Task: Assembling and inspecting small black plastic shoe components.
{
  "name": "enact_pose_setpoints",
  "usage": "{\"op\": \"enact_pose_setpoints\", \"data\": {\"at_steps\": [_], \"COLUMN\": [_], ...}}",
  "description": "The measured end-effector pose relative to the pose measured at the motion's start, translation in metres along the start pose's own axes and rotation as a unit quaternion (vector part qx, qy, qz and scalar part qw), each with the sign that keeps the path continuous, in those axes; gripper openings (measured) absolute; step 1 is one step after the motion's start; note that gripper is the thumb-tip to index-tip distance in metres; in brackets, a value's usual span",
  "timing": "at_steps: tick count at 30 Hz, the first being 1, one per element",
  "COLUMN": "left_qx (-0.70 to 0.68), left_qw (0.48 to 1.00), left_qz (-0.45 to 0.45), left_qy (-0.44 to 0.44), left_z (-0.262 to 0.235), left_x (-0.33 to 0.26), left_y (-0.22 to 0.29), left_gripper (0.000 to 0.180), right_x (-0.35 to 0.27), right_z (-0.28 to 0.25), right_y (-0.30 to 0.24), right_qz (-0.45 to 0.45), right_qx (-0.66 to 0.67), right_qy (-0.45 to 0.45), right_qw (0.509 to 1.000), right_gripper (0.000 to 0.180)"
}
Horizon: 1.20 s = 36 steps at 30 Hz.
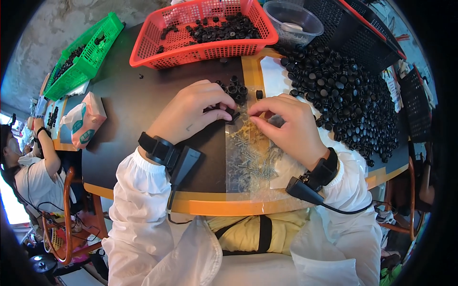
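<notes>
My left hand [193, 110] is closed, thumb and fingers pinching a small black plastic part [233, 116] above the table. Facing it, my right hand [295, 127] has its thumb and forefinger drawn close together; whatever sits between the tips is too small to make out. Just beyond the left fingertips stand several round black caps [234, 89], and a single black cap [259, 95] lies by the right forefinger. Below both hands, loose small metal screws [255, 159] are spread over clear film taped to the table.
A large heap of black caps [343, 90] covers the right side. Behind are a red basket [205, 50] of black parts, a clear tub [298, 31] and a black crate [353, 33]. At left are a green basket [90, 64], a tissue pack [89, 121] and a seated person [40, 176].
</notes>
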<state>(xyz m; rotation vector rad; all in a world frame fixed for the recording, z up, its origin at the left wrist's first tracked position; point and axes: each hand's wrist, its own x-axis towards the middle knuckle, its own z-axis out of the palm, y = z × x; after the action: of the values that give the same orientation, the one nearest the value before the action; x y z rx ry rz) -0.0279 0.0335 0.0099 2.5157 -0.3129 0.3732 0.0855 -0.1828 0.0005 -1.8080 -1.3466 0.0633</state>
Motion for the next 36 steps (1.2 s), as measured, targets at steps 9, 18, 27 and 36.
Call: {"op": "enact_pose_setpoints", "data": {"at_steps": [9,18,27,36], "left_qx": [-0.321,-0.305,-0.162,-0.468], "left_qw": [0.939,0.944,0.983,0.869], "left_qz": [-0.115,-0.114,-0.079,-0.147], "left_qy": [0.04,0.053,0.015,0.069], "left_z": [0.014,0.015,0.013,0.024], "left_x": [-0.004,-0.003,-0.002,-0.001], "left_y": [0.022,0.021,0.023,0.032], "left_gripper": [0.027,0.026,0.03,0.058], "right_x": [-0.001,-0.001,-0.004,0.003], "right_z": [-0.003,-0.008,-0.009,-0.014], "right_y": [-0.011,-0.013,-0.01,-0.009], "right_qz": [0.013,0.002,-0.106,-0.116], "right_qx": [0.107,0.072,-0.047,-0.009], "right_qy": [0.063,0.057,0.064,0.067], "right_qw": [0.992,0.996,0.991,0.991], "right_gripper": [0.012,0.012,0.016,0.031]}}
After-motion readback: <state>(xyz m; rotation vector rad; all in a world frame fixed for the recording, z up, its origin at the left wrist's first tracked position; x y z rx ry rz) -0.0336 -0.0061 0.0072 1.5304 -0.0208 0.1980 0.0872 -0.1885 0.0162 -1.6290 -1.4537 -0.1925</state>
